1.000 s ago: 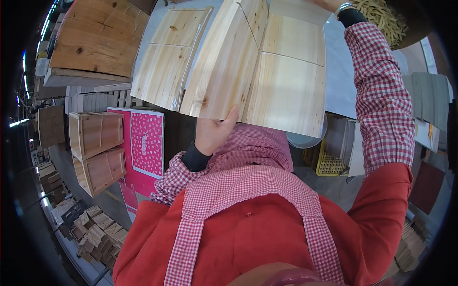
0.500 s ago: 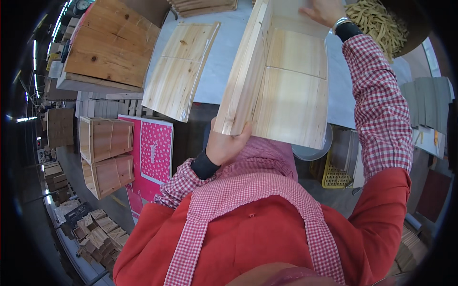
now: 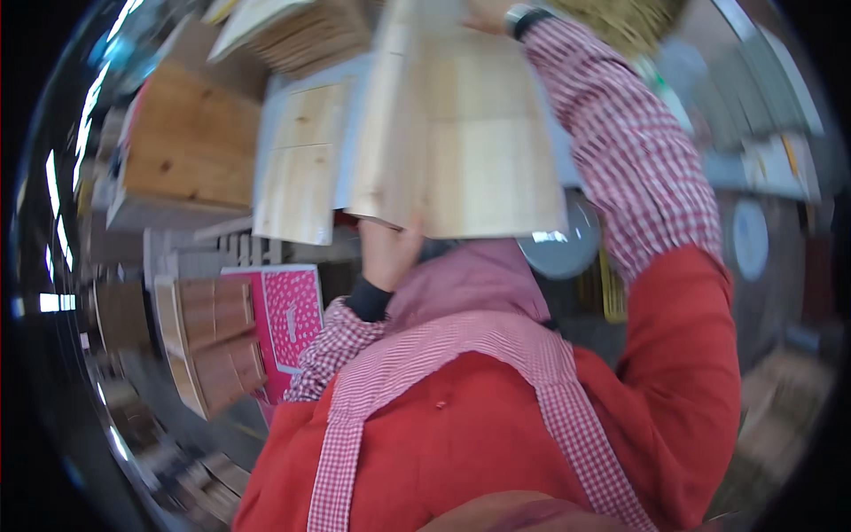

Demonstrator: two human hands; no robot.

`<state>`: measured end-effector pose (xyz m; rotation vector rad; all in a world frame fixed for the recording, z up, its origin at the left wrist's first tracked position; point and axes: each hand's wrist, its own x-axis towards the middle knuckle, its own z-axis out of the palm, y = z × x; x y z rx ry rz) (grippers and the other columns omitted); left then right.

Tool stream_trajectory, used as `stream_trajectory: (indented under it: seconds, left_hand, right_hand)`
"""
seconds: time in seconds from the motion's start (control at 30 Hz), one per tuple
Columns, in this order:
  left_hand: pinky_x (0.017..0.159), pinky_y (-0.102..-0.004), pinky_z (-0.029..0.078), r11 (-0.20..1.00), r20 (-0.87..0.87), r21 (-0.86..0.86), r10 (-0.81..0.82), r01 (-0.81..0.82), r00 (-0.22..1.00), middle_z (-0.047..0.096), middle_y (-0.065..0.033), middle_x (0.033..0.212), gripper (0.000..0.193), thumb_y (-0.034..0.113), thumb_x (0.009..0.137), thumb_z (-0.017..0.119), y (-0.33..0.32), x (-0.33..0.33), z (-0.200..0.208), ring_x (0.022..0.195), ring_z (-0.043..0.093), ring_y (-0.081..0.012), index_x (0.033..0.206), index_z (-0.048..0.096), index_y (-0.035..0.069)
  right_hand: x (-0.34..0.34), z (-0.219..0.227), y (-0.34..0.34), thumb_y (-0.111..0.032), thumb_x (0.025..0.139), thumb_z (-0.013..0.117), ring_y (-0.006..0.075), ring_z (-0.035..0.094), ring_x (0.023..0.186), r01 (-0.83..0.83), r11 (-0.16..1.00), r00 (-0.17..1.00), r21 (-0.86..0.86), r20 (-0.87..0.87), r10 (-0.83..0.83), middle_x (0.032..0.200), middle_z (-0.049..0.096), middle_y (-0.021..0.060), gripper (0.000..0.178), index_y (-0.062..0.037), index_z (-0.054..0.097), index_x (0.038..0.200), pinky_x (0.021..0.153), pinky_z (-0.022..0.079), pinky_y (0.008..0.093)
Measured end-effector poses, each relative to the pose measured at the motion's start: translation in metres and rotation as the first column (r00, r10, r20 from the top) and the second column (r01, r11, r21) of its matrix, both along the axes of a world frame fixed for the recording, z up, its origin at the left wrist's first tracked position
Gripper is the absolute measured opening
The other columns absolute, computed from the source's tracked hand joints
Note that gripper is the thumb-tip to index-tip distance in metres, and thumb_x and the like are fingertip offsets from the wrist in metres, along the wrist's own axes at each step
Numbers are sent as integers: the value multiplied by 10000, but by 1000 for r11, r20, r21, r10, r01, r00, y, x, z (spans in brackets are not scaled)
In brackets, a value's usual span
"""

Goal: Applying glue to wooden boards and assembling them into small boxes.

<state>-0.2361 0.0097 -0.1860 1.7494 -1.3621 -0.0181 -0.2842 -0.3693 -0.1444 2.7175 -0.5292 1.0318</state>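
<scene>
A pale wooden box [image 3: 492,160], with a long wall standing along its left side, lies in front of me over the table edge. My left hand [image 3: 390,253] grips its near left corner, thumb on the near edge and fingers underneath. At the box's far end is my right hand [image 3: 486,15], blurred and partly cut off by the top of the picture, so its fingers cannot be made out. A flat pale wooden panel [image 3: 301,160] with a cross seam lies on the table to the left of the box.
A brown wooden box [image 3: 191,133] stands at left, behind small wooden crates [image 3: 213,328] and a pink patterned carton [image 3: 292,324]. Stacked thin boards [image 3: 306,40] lie at the far left. Beige strips [image 3: 620,22] fill the far right. A round grey basin [image 3: 563,239] sits below the table edge.
The view has shifted and blurred, and the box and both hands now appear farther left and higher. My left hand keeps its grip on the corner. More of the stacked boards shows.
</scene>
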Motion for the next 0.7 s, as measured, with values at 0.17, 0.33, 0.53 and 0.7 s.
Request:
stream_trajectory:
  seconds: [0.17,0.33,0.53,0.7]
  left_hand:
    - [831,-299,485,934,-528,346,118,87,841,627,-90,1033,329,-31,842,548,15,0,-2,960,618,-213,1171,545,-41]
    - [948,-311,419,983,-657,106,-44,151,752,500,-142,1272,469,-18,856,560,50,-1,-24,1165,512,-216,1306,428,-20]
    - [983,-299,381,976,-712,199,84,86,698,411,-159,1387,595,-123,809,474,68,-6,-37,1238,469,-260,1381,356,-7]
    - [985,-330,405,977,-716,200,94,75,692,390,-138,1410,599,-87,828,521,79,-6,-42,1235,470,-272,1394,353,18]
  right_hand:
    - [-106,-14,102,-245,725,700,357,512,1070,168,975,796,146,563,-221,1135,566,178,508,-34,554,1164,926,392,451]
    - [-350,-158,159,-327,709,753,344,552,940,746,507,337,432,412,-846,1018,611,165,422,-8,614,949,787,423,441]
    - [-470,-270,235,-561,680,706,370,580,1010,669,-271,-26,692,-343,-939,1060,608,246,720,57,602,1034,894,433,465]
    - [-485,-291,230,-530,740,660,379,596,987,590,-293,32,753,-384,-923,1034,616,279,683,114,608,964,878,445,466]
